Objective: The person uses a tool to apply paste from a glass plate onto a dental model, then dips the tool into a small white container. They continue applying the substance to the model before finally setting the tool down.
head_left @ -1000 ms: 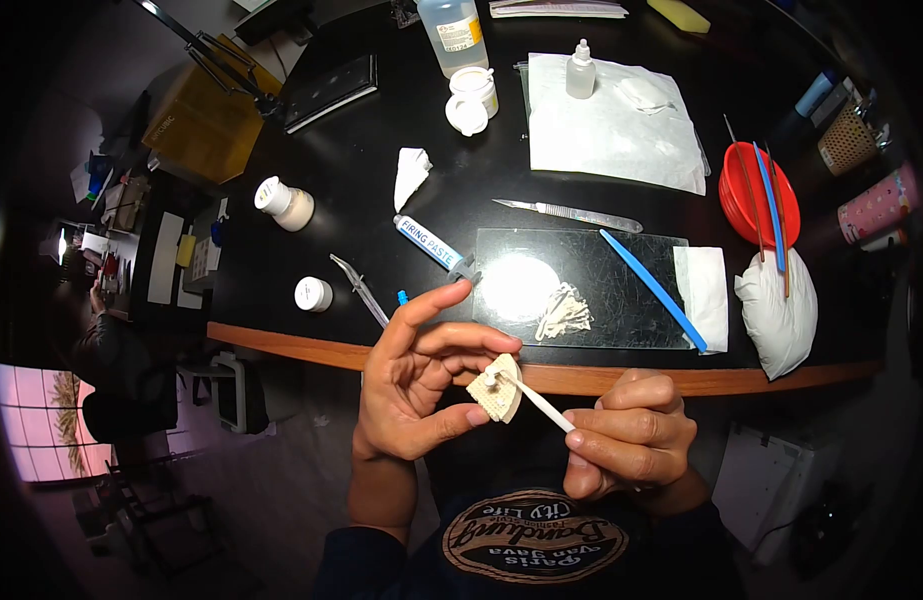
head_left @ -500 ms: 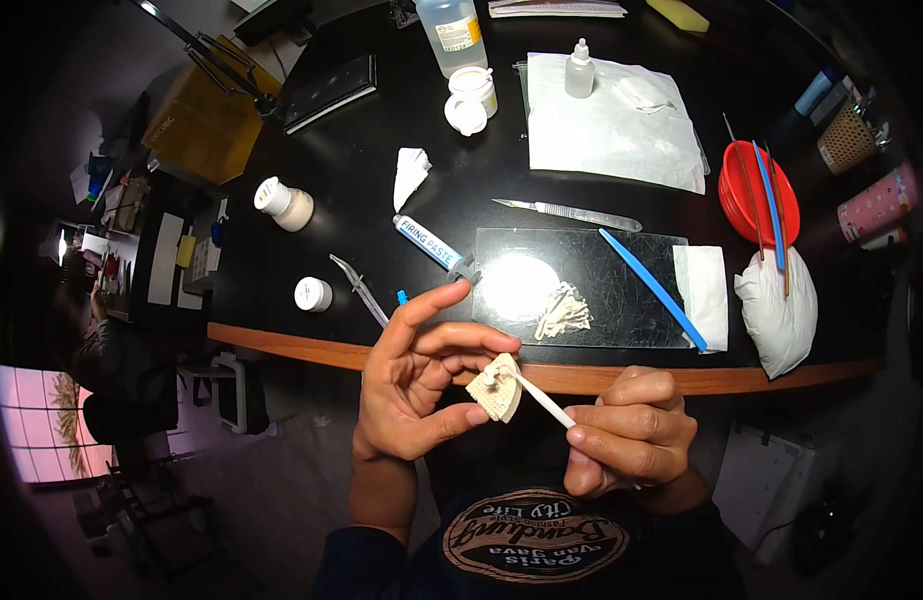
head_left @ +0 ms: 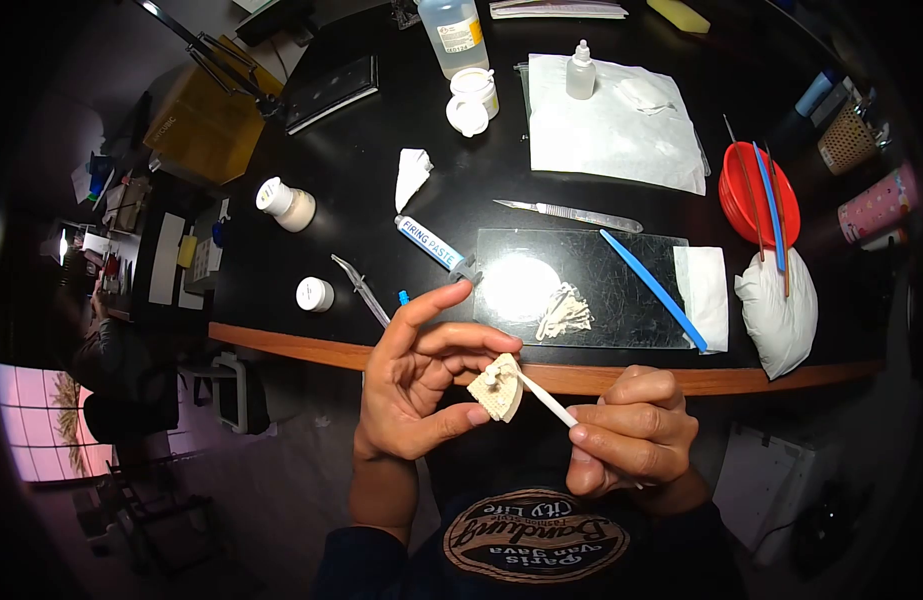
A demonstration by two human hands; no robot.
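Observation:
Between the thumb and fingers of my left hand (head_left: 406,385) is a small cream honeycomb firing tray (head_left: 498,402), tilted, with a small whitish piece (head_left: 493,374) standing on it. My right hand (head_left: 631,435) pinches a slim white stick tool (head_left: 549,402). Its tip meets the tray's upper part beside the whitish piece; the exact contact is too small to make out. Just beyond my hands, a glass slab (head_left: 621,300) bears a smear of cream paste (head_left: 563,312) and a blue stick (head_left: 653,290). A firing paste syringe (head_left: 431,245) lies to its left.
The table's wooden edge (head_left: 291,345) runs just beyond my hands. A scalpel (head_left: 571,214) lies behind the slab. At right are a red bowl (head_left: 789,205) with sticks across it and a white bag (head_left: 781,320). Jars (head_left: 314,294) and tweezers (head_left: 359,288) are at left.
Hardly anything differs. Both hands keep their grip on the tray and the stick tool, and the view has shifted very slightly.

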